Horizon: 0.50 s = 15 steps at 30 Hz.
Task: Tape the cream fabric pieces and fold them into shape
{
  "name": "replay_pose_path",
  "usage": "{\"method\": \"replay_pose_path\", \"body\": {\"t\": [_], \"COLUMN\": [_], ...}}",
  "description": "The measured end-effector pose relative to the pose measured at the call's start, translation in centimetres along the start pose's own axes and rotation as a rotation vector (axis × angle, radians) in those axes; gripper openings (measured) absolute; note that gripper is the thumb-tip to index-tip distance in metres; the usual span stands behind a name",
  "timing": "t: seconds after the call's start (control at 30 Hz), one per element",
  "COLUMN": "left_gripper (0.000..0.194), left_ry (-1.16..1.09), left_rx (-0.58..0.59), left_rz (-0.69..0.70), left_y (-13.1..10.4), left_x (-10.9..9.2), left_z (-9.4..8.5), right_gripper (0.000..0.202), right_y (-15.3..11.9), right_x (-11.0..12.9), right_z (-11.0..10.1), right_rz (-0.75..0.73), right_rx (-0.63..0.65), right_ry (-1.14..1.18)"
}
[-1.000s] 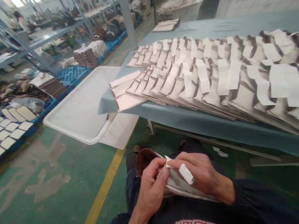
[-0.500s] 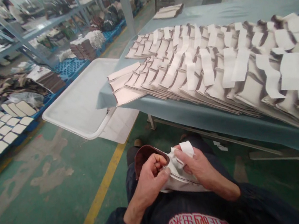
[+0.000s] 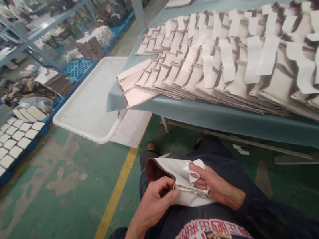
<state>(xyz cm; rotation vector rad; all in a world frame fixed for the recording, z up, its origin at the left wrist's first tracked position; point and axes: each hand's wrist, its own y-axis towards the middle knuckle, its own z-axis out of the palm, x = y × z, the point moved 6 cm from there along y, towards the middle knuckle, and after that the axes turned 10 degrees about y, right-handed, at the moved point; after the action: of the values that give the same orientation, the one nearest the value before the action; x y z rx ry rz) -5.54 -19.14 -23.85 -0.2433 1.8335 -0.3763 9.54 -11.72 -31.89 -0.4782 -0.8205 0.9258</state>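
A white sewn piece [image 3: 182,168], tube-like with a dark brown lining at its open end, lies across my lap. My left hand [image 3: 156,196] pinches the rim of that opening where a dark-edged seam begins; the fingertips hide the exact spot. Against the right part of the piece, my right hand [image 3: 215,183] is closed around a crumpled white strip [image 3: 196,170], paper or cloth, I cannot tell which. Part of the strip sticks out above the fingers.
Ahead, a table with a blue-green cover [image 3: 170,113] bears rows of similar white pieces [image 3: 191,74], many topped with white strips [image 3: 225,60]. A white plastic bin [image 3: 85,107] stands left of it. Blue pallets [image 3: 75,71] with stacked goods line the far left.
The white strip is now bunched inside my right hand. More of the piece's white side and brown opening shows, and my left hand has shifted slightly left and down. The view has tilted down.
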Motion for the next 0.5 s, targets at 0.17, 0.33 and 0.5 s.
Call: {"method": "replay_pose_path", "body": {"t": [0.17,0.33,0.5], "left_gripper": [0.035,0.035,0.034], "left_ry": [-0.037,-0.104,-0.031], "left_rx": [0.026,-0.027,-0.100], "left_rz": [0.014,0.026,0.024], "left_y": [-0.2,0.5,1.2], "left_x": [-0.8,-0.8,-1.0], "left_z": [-0.2,0.3,0.1], "right_gripper": [0.054,0.054,0.052], "right_y": [0.2,0.1,0.1], "right_x": [-0.1,0.2,0.7], "right_z": [-0.3,-0.4,-0.3], "right_rz": [-0.012,-0.040,-0.112], "right_rx": [-0.006,0.009,0.010], "right_ry": [-0.011,-0.035,-0.120]}}
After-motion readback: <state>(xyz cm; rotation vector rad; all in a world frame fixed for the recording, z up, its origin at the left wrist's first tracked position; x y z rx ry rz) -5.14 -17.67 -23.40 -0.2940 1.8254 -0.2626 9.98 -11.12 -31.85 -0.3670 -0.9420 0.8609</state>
